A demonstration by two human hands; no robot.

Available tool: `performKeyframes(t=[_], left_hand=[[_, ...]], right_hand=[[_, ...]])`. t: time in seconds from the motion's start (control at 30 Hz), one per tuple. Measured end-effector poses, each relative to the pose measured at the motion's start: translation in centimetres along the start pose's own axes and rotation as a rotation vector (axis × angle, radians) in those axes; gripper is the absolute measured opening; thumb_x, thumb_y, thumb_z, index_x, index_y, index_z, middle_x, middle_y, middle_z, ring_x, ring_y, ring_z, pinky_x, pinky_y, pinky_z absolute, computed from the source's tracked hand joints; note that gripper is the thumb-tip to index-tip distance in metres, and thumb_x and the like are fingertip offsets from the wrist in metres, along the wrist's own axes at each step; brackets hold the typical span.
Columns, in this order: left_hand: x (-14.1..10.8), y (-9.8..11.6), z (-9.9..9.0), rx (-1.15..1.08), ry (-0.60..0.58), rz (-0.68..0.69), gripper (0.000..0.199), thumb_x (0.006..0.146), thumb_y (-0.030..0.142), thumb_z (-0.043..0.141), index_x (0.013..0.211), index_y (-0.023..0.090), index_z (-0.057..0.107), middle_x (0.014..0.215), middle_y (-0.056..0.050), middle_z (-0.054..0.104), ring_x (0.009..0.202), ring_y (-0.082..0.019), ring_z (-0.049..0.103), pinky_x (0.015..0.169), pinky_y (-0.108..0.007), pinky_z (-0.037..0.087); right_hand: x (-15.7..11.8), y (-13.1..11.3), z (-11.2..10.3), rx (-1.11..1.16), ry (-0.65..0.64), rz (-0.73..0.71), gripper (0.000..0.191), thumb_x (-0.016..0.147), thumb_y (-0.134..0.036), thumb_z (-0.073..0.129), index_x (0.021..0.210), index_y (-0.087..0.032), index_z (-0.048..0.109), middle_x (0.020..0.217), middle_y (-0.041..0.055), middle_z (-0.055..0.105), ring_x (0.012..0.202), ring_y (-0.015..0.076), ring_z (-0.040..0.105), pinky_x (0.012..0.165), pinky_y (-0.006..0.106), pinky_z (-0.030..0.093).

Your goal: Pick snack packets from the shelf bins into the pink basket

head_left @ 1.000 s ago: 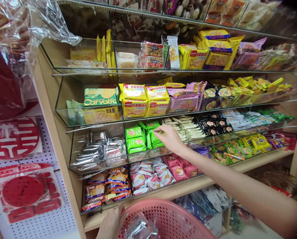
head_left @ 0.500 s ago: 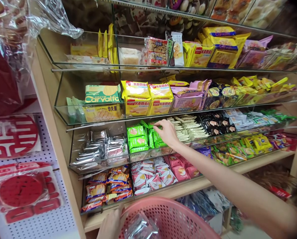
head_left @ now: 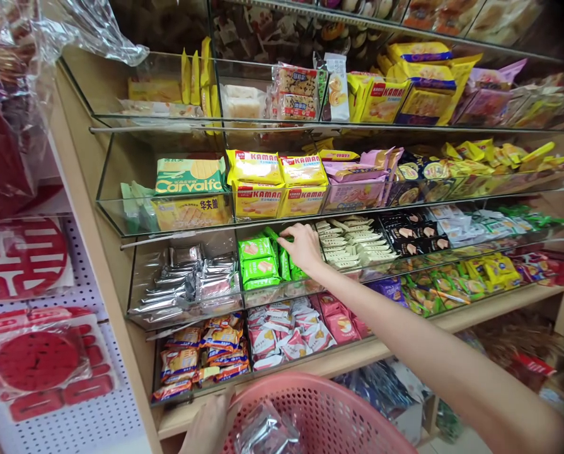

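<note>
My right hand (head_left: 302, 247) reaches into the green snack packets on the slanted glass shelf, its fingertips bent together at the edge of one green packet (head_left: 285, 260). More green packets (head_left: 258, 260) stand stacked just left of the fingers. Low in the view, my left hand (head_left: 209, 424) is closed on the rim of a pink plastic basket (head_left: 343, 403); its fingertips are partly hidden. Inside the basket lies a shiny silver clear-wrapped packet (head_left: 267, 430).
Silver-wrapped packets (head_left: 182, 277) fill the bin to the left, cream-coloured packets (head_left: 357, 243) the one to the right. Yellow wafer packs (head_left: 276, 183) sit on the shelf above, behind a glass front. A wooden side panel (head_left: 97, 265) borders red decorations (head_left: 36, 359) at left.
My right hand has shifted slightly left over the green packets. The view has moved a little; my left hand stays at the basket rim.
</note>
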State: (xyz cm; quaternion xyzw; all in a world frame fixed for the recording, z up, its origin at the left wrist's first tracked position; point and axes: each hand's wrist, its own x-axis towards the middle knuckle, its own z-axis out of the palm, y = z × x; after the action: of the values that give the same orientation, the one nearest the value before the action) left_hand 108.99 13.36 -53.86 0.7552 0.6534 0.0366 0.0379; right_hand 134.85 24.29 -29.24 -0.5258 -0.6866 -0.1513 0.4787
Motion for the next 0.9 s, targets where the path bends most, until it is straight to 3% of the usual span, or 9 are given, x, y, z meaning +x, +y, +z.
performKeyframes(t=[0.2, 0.6, 0.9], left_hand=[[-0.5, 0.6, -0.8, 0.040, 0.002, -0.018, 0.029, 0.093, 0.029, 0.033, 0.110, 0.019, 0.054, 0.093, -0.009, 0.066, 0.094, -0.023, 0.063, 0.079, -0.029, 0.042], [-0.9, 0.8, -1.1, 0.030, -0.032, -0.031, 0.028, 0.094, 0.027, 0.033, 0.112, 0.016, 0.052, 0.097, -0.010, 0.066, 0.097, -0.023, 0.062, 0.080, -0.030, 0.042], [-0.6, 0.3, -0.6, -0.002, -0.002, -0.016, 0.027, 0.094, 0.029, 0.032, 0.108, 0.018, 0.053, 0.095, -0.010, 0.067, 0.094, -0.023, 0.064, 0.076, -0.028, 0.042]], right_hand=[[0.8, -1.8, 1.0, -0.078, -0.012, 0.084, 0.024, 0.085, -0.036, 0.056, 0.097, -0.020, 0.069, 0.097, 0.0102, 0.066, 0.100, 0.0270, 0.048, 0.078, 0.038, 0.033], [1.6, -2.1, 1.7, -0.096, -0.041, 0.137, 0.024, 0.083, -0.035, 0.056, 0.093, -0.019, 0.071, 0.097, 0.0117, 0.068, 0.103, 0.0284, 0.050, 0.080, 0.038, 0.035], [2.0, -2.0, 2.1, -0.127, -0.040, 0.098, 0.025, 0.082, -0.036, 0.057, 0.093, -0.018, 0.071, 0.097, 0.0140, 0.068, 0.106, 0.0288, 0.051, 0.082, 0.038, 0.036]])
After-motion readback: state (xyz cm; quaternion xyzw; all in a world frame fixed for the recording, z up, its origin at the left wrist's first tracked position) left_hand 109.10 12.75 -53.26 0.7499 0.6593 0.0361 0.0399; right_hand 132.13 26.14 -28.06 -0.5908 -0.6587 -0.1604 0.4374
